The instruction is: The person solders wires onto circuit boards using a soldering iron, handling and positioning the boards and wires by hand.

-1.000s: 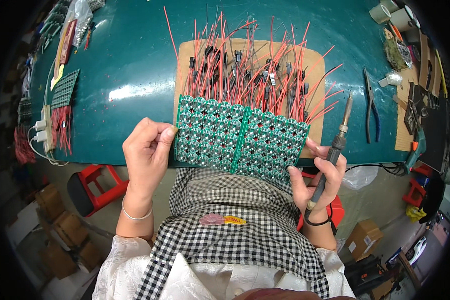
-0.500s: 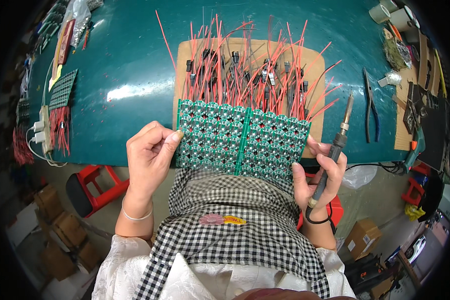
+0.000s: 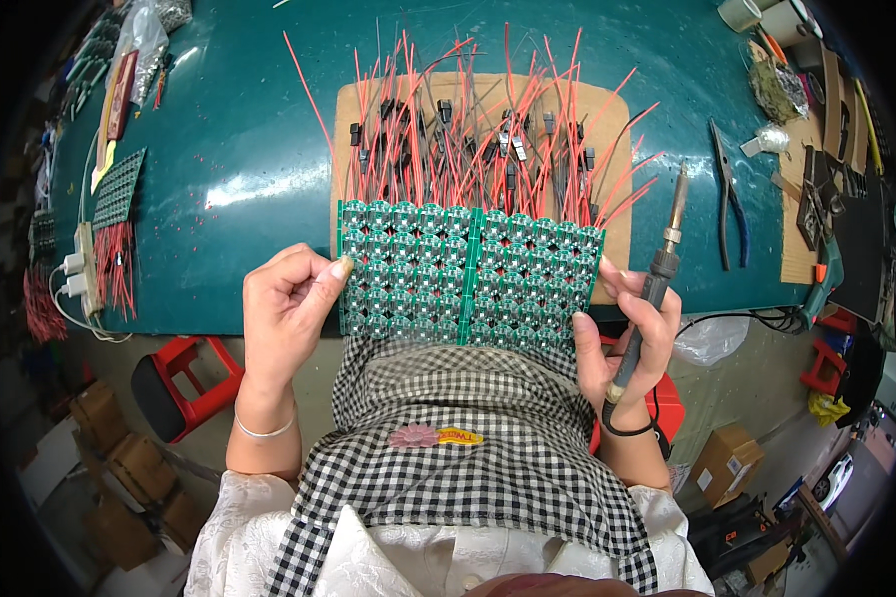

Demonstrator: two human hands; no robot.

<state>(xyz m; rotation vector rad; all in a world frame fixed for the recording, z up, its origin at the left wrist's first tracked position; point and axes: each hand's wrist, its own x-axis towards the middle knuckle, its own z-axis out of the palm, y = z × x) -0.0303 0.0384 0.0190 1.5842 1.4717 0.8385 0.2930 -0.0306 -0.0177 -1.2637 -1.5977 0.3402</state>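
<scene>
Head view: green circuit-board panel (image 3: 471,269) held at the bench's (image 3: 249,249) near edge, left hand's (image 3: 284,318) grip pinching its left rim, right hand's (image 3: 655,343) grip holding its right rim plus a soldering iron (image 3: 660,269); probably light, stiff, fragile, best held by the side rims, wires (image 3: 398,169) unstrained.

Head-worn, the left of two side-by-side fisheye cameras looks steeply down at close range, over the checked apron (image 3: 488,483) to the left hand (image 3: 291,308), the right hand (image 3: 632,343) and the bench (image 3: 239,119) beyond, its wide circular view bending edges toward a dark rim.
</scene>
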